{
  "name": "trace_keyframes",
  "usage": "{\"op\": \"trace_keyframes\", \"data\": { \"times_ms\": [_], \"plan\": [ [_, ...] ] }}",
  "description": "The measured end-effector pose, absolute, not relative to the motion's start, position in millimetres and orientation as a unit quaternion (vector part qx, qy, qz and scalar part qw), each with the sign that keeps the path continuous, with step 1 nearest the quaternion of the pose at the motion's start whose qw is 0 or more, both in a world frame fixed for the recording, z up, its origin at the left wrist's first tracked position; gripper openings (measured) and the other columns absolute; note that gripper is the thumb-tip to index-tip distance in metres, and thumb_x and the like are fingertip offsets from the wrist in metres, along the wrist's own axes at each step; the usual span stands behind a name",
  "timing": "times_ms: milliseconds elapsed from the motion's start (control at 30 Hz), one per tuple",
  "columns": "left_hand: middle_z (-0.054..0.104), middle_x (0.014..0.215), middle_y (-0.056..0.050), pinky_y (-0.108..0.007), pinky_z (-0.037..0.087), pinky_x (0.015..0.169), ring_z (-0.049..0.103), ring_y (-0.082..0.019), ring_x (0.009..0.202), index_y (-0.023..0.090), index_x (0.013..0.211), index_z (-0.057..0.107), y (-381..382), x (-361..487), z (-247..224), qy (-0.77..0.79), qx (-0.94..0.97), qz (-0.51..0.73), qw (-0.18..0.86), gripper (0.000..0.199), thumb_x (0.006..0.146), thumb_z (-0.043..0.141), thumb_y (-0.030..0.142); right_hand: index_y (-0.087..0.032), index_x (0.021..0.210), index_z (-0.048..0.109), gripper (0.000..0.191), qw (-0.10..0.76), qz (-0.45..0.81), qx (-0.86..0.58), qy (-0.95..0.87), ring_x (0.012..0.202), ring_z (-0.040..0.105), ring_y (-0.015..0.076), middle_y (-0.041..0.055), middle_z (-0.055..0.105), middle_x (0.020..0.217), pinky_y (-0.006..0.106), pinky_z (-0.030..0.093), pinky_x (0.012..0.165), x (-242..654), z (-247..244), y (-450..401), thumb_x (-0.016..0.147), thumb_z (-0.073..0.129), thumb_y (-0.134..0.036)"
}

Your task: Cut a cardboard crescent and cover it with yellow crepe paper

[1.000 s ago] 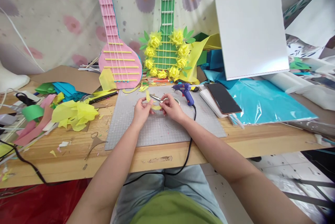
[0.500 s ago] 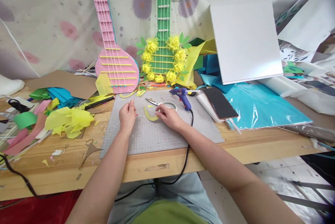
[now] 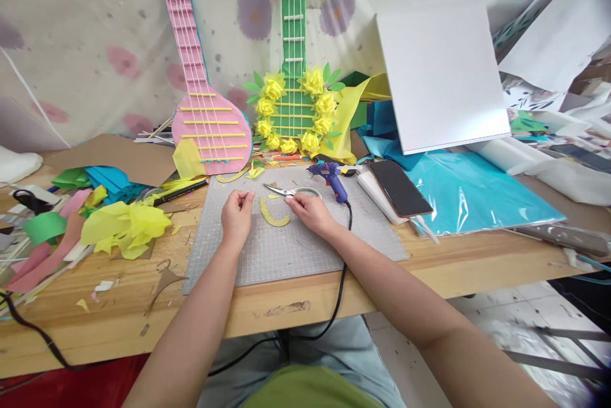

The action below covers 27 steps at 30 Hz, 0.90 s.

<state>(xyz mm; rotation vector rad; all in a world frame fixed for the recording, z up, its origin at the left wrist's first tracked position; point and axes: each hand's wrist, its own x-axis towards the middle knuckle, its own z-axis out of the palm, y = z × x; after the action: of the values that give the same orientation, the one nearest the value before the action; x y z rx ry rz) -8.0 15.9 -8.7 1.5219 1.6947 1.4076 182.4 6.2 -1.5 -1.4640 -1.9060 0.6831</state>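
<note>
My left hand (image 3: 237, 218) hovers over the left part of the grey cutting mat (image 3: 272, 261), its thumb and fingertips pinched together; anything between them is too small to make out. To its right lies a curved yellow strip (image 3: 273, 220), touched by neither hand. My right hand (image 3: 312, 214) is just right of that strip, fingers drawn together, directly in front of the scissors (image 3: 286, 191). Whether it holds anything is hidden. Behind the right hand a purple glue gun (image 3: 331, 180) rests on the mat, its black cord running toward me.
A pink paper guitar (image 3: 214, 134) and a green one (image 3: 293, 102) with yellow flowers stand against the curtain. Crumpled yellow paper (image 3: 126, 223) and scraps lie left. A phone (image 3: 401, 188), a blue plastic-wrapped pack (image 3: 482, 198) and a white board (image 3: 443, 77) are right.
The left hand has shifted slightly right and its fingertips have come together. My right fingers have left the end of the curved yellow strip, which now shows whole. The view has tilted slightly.
</note>
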Motion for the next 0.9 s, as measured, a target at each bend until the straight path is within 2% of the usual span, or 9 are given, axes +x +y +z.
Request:
{"op": "trace_keyframes", "data": {
  "times_ms": [133,233,300,433,633,900],
  "plan": [
    [0.052,0.054,0.003,-0.022,0.037,0.050,0.047,-0.010,0.048,0.019,0.067,0.054,9.8,-0.2,-4.3,0.598,0.566,0.501,0.267,0.025,0.073,0.057,0.043,-0.018,0.053,0.040,0.043,0.329,0.276,-0.537,-0.726,0.051,0.038,0.0089,-0.0028,0.043,0.051,0.023,0.025,0.052,179.6,-3.4,6.4,0.082,0.044,-0.049],
    [0.063,0.075,-0.002,-0.024,0.045,0.055,0.055,-0.011,0.057,0.019,0.085,0.062,4.7,17.8,-3.5,0.503,0.599,0.492,0.382,0.021,0.075,0.054,0.036,-0.018,0.051,0.041,0.047,0.338,0.275,-0.535,-0.724,0.050,0.035,0.0085,-0.0031,0.040,0.049,0.023,0.024,0.051,178.9,-4.9,7.1,0.079,0.045,-0.055],
    [0.066,0.084,-0.004,-0.027,0.049,0.062,0.059,-0.012,0.061,0.018,0.089,0.064,1.7,30.6,-2.6,0.447,0.609,0.476,0.451,0.023,0.073,0.055,0.032,-0.017,0.054,0.045,0.047,0.355,0.294,-0.531,-0.712,0.051,0.037,0.0087,-0.0026,0.043,0.051,0.023,0.025,0.051,179.1,-5.5,8.2,0.078,0.045,-0.058],
    [0.068,0.080,-0.004,-0.033,0.053,0.071,0.063,-0.015,0.066,0.016,0.085,0.066,-1.3,42.0,0.9,0.418,0.559,0.476,0.535,0.023,0.069,0.060,0.031,-0.017,0.057,0.047,0.049,0.384,0.355,-0.503,-0.688,0.052,0.038,0.0086,-0.0021,0.045,0.053,0.022,0.028,0.050,179.4,-5.4,10.4,0.075,0.045,-0.062],
    [0.069,0.073,-0.005,-0.037,0.054,0.072,0.065,-0.017,0.066,0.014,0.082,0.066,-2.0,37.6,2.1,0.409,0.491,0.502,0.582,0.031,0.062,0.069,0.037,-0.018,0.057,0.044,0.048,0.376,0.444,-0.458,-0.672,0.045,0.036,0.0076,-0.0044,0.041,0.046,0.021,0.028,0.046,177.5,-5.7,11.9,0.076,0.043,-0.062],
    [0.069,0.074,-0.006,-0.036,0.054,0.072,0.066,-0.019,0.070,0.013,0.082,0.064,-2.1,39.8,-1.2,0.411,0.479,0.504,0.589,0.034,0.062,0.069,0.040,-0.018,0.060,0.046,0.047,0.376,0.479,-0.436,-0.663,0.042,0.034,0.0068,-0.0054,0.039,0.045,0.021,0.028,0.045,178.2,-3.4,11.8,0.077,0.042,-0.062]
  ]
}}
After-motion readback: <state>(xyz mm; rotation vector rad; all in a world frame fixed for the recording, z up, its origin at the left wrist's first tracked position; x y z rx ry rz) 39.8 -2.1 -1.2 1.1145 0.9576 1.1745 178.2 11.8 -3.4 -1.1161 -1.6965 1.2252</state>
